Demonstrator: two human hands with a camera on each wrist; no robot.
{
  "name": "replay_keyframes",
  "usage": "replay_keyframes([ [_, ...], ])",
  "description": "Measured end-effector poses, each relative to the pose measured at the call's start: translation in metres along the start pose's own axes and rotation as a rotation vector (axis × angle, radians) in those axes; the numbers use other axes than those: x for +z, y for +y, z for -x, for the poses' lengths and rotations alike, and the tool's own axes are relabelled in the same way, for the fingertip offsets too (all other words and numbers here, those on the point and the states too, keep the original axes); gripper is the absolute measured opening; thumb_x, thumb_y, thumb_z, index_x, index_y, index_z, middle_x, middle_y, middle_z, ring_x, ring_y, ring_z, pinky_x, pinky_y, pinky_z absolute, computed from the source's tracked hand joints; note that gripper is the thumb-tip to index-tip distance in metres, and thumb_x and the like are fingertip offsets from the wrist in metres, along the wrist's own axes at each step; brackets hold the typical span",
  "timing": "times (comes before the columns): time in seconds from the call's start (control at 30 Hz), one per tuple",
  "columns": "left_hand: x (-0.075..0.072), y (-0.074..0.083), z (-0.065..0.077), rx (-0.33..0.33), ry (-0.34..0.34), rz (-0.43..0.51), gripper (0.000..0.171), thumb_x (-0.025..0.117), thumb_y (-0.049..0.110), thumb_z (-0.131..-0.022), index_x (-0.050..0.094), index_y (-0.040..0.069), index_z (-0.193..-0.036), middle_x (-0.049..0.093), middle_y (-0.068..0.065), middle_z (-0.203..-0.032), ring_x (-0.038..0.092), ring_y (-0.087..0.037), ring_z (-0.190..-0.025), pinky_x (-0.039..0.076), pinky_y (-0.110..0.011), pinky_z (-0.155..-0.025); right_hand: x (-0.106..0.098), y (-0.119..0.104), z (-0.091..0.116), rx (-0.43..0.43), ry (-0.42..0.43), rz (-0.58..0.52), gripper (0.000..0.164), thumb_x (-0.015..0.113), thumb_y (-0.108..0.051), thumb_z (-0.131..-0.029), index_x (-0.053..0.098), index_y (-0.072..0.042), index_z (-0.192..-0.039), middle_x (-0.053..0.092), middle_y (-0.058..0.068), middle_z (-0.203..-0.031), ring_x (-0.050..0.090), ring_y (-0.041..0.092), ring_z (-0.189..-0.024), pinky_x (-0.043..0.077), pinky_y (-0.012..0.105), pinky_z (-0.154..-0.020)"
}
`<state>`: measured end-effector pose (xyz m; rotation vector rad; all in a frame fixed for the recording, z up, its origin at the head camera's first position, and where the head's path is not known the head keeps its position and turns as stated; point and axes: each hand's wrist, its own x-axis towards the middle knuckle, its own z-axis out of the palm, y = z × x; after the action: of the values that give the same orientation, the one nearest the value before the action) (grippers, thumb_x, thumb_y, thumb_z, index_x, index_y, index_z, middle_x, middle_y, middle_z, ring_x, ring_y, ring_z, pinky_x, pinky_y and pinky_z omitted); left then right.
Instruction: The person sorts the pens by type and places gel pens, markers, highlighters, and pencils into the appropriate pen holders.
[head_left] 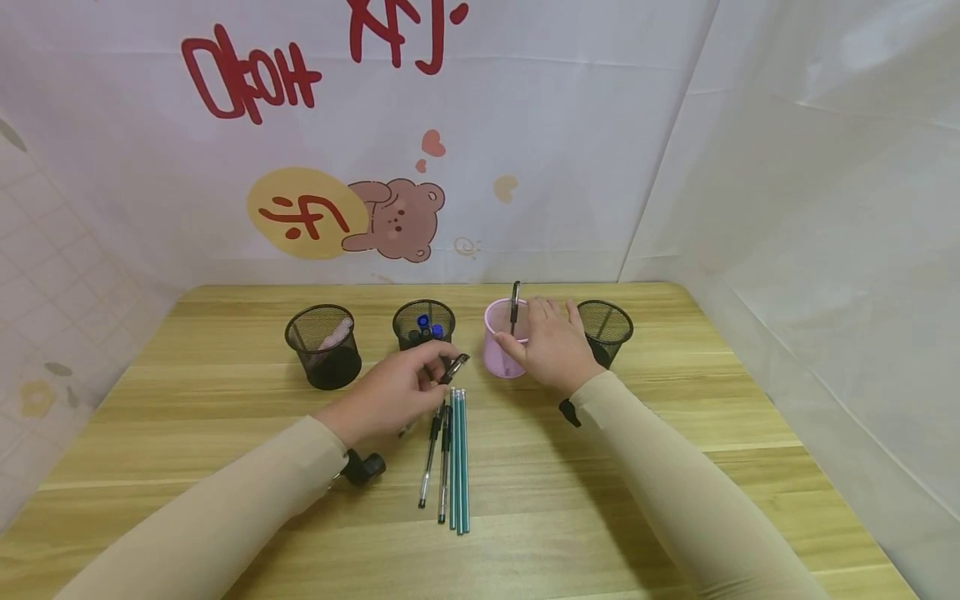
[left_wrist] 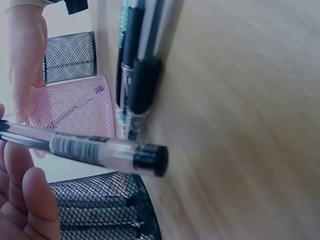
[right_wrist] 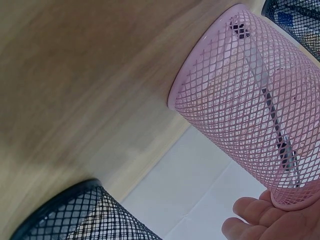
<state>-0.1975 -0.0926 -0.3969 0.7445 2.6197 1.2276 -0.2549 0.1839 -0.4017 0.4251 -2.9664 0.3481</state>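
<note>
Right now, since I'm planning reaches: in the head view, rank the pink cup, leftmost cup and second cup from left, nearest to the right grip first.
1. Pink cup: touching the right grip.
2. Second cup from left: beyond it, leftward.
3. Leftmost cup: far left.

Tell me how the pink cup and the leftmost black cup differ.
The pink cup holds a pen; the leftmost black cup holds something pale pink. The right hand touches the pink cup, while neither hand touches the black one. Both are round mesh cups.

Printed bear (head_left: 406, 221) on seemingly plastic backdrop (head_left: 570, 158)
</note>
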Motion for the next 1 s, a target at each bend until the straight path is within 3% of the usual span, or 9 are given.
replay_keyframes([
  [0.63, 0.001, 0.024, -0.013, 0.108, 0.084, -0.015, 0.039, 0.072, 0.018, -0.099, 0.063, 0.022, -0.137, 0.067, 0.003, -0.104, 0.063, -0.012, -0.085, 0.056, -0.028, -0.069, 0.001, 0.001, 0.001, 0.003, -0.007, -0.003, 0.090, 0.045, -0.071, -0.101, 0.039, 0.002, -0.154, 0.051, 0.018, -0.154, 0.038, 0.035, -0.153, 0.010, 0.063, -0.131],
  [1.0, 0.003, 0.040, -0.020, 0.137, 0.118, 0.024, 0.043, 0.071, 0.019, -0.100, 0.062, 0.022, -0.141, 0.068, 0.001, -0.110, 0.067, -0.012, -0.090, 0.060, -0.030, -0.072, 0.000, 0.001, 0.001, -0.003, -0.005, 0.005, 0.088, 0.045, -0.072, -0.102, 0.041, 0.001, -0.151, 0.056, 0.017, -0.143, 0.041, 0.035, -0.150, 0.012, 0.064, -0.130],
])
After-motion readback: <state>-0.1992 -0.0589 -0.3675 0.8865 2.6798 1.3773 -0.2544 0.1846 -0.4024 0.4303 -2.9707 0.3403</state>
